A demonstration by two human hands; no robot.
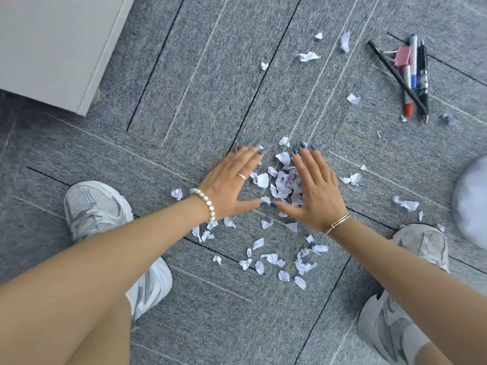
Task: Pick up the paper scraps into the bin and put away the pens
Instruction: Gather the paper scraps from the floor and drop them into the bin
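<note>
You are looking down at a grey carpet-tile floor crossed by thin dark and pale lines. White paper scraps lie heaped on it at the centre, with looser scraps scattered nearer you and a few single bits farther away. At the upper right, pens lie bunched on the carpet: a black pencil-like stick crossing a blue-capped marker, a red-tipped marker and a black pen, with a pink binder clip lying among them. Your two pale sneakers stand on the floor either side of the scraps. A white cabinet corner rests on the carpet at upper left.
</note>
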